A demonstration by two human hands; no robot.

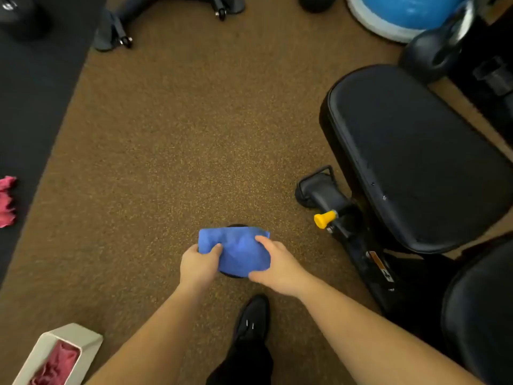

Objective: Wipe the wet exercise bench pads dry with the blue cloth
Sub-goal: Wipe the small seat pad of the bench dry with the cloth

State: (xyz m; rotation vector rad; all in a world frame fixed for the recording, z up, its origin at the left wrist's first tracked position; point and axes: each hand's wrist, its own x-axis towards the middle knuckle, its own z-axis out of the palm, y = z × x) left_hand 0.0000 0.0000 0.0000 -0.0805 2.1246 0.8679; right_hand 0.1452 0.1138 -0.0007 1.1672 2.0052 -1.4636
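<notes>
Both forearms reach forward; left hand (198,263) and right hand (277,269) pinch the blue cloth (238,252) at either edge above the floor, seemingly folding it. Bench pad (422,159) lies right, not yet touched.

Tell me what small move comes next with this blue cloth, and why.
Probably carry the blue cloth right and up onto the nearest bench pad. Both the left hand and the right hand hold it bunched over the floor, clear of the pad, so no wiping contact exists yet.
</notes>
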